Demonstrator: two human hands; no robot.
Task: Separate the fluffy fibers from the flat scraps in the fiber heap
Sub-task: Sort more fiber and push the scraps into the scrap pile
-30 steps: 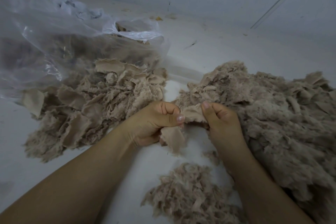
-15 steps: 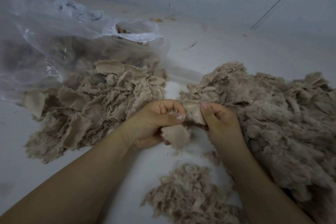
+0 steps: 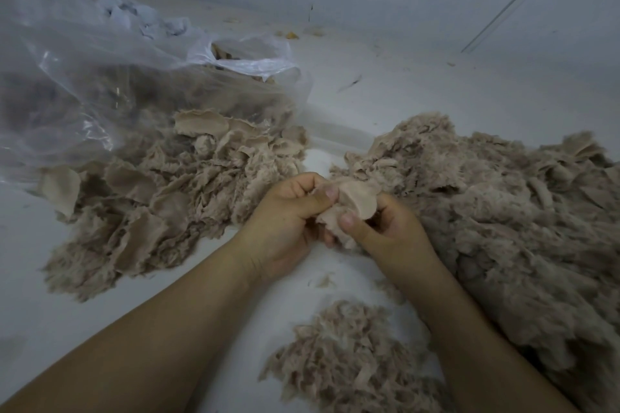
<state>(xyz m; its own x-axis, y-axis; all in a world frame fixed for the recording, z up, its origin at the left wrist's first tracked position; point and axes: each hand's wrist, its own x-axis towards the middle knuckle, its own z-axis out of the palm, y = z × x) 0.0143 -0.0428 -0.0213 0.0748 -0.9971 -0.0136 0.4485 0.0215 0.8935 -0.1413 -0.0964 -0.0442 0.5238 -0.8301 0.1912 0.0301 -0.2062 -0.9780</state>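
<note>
White floor (image 3: 419, 84) w/ fiber heaps (image 3: 503, 211), bag (image 3: 84, 77)

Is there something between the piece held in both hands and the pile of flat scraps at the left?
Nothing visible blocks it. The left hand and right hand pinch the beige flat scrap just right of the beige heap of flat scraps; only bare white surface lies between.

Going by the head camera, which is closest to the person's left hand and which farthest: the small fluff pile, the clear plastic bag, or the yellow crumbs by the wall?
From the left hand:
1. Small fluff pile, just below, toward the person.
2. Clear plastic bag, up and left.
3. Yellow crumbs, far back by the wall.
</note>
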